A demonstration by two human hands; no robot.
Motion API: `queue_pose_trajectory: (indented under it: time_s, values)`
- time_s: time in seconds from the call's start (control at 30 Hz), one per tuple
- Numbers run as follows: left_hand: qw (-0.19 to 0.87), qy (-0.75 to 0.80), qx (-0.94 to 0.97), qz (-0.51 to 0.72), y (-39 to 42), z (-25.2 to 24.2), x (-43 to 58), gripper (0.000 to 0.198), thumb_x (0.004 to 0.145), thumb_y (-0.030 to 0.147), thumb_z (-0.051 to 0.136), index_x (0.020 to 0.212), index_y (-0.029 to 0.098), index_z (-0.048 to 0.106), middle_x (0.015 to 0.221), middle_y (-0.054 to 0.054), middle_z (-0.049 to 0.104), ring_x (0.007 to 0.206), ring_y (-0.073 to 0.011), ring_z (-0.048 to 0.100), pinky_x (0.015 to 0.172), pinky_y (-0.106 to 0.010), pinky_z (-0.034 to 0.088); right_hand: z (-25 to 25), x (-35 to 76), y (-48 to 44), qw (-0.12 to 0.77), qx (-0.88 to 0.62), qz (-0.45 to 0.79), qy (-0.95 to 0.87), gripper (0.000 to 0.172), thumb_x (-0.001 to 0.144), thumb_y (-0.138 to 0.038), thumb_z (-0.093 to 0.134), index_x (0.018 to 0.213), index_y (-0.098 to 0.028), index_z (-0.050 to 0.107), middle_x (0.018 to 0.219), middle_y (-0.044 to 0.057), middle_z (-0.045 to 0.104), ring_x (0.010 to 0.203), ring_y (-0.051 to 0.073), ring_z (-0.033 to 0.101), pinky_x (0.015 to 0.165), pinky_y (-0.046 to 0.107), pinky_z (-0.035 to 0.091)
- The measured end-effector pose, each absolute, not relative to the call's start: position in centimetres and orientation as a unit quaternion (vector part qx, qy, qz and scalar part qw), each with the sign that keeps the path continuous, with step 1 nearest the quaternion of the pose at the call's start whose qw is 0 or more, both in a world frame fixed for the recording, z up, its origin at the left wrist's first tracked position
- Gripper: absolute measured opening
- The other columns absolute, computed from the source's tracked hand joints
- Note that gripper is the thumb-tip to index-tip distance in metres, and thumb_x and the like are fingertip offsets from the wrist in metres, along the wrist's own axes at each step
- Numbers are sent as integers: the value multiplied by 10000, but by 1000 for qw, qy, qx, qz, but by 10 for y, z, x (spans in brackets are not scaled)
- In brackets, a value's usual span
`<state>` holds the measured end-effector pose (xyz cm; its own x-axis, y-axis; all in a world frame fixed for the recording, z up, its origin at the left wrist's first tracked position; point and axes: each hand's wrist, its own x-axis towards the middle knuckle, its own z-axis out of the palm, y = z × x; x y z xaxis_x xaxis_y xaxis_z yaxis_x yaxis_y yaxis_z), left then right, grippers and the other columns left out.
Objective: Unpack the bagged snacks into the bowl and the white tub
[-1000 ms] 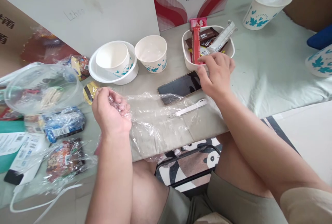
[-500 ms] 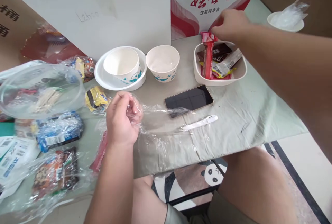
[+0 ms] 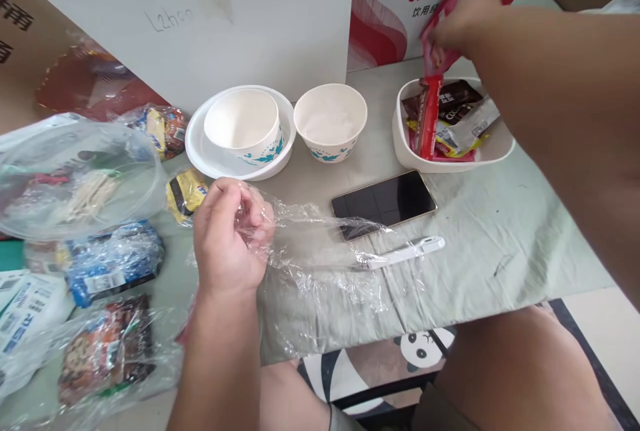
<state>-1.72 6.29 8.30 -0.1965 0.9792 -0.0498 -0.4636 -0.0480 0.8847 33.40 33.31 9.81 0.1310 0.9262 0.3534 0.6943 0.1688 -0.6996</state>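
Observation:
My left hand (image 3: 234,234) is closed on a clear plastic bag (image 3: 320,251), which spreads to the right over the cloth and partly covers a dark phone (image 3: 383,201) and a white pen-like tool (image 3: 407,252). At the upper right, my right hand (image 3: 465,14) grips a pink wrapper (image 3: 440,34) above the rear of a white square bowl (image 3: 453,166). Inside that bowl are a red packaged bar (image 3: 429,118), a dark brown packet (image 3: 457,94) and other wrapped snacks. Blur softens the fingers of my right hand.
Two patterned paper bowls, one (image 3: 330,118) on the cloth and one (image 3: 243,124) in a white dish (image 3: 200,151), stand at the back. Snack packs (image 3: 117,261) and a clear lid (image 3: 30,218) lie left. Large boxes (image 3: 280,18) rise behind.
My right hand has risen from the bowl's back edge and lifted the pink wrapper. My left hand still holds the clear bag. The view has shifted slightly.

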Motion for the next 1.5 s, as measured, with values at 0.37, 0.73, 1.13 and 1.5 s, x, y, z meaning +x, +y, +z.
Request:
queue_pose_trajectory:
  time_s: [0.37, 0.73, 1.13, 1.5]
  values:
    - [549, 417, 338, 640, 45, 91, -23, 275, 798, 317, 833, 653, 204, 628, 500, 49, 473, 366, -51, 324, 326, -188, 160, 150, 279, 195, 133, -775, 111, -608, 201, 796, -290, 735, 887, -110, 734, 645, -6, 578, 659, 121, 561, 600, 327, 379]
    - [573, 391, 307, 652, 43, 97, -24, 256, 826, 275, 753, 642, 195, 594, 493, 47, 456, 351, -51, 314, 319, -176, 114, 132, 264, 117, 327, -643, 10, -692, 222, 902, -210, 624, 1106, -175, 704, 1127, 140, 674, 1006, 224, 640, 955, 436, 505]
    - [709, 280, 343, 549, 33, 92, -36, 285, 987, 300, 507, 726, 216, 582, 556, 31, 509, 319, -48, 169, 290, -177, 96, 54, 214, 1, 314, -371, 378, -788, 167, 954, -340, 665, 962, -185, 723, 903, 70, 759, 840, 190, 718, 776, 335, 574]
    - [720, 302, 349, 517, 26, 83, -12, 521, 802, 475, 767, 686, 213, 332, 761, -24, 704, 256, 17, 128, 257, -176, 30, 43, 197, -12, 352, -322, 760, -441, 865, 689, -498, 927, 1411, -299, 495, 1359, 114, 669, 1222, 237, 676, 993, 398, 592]
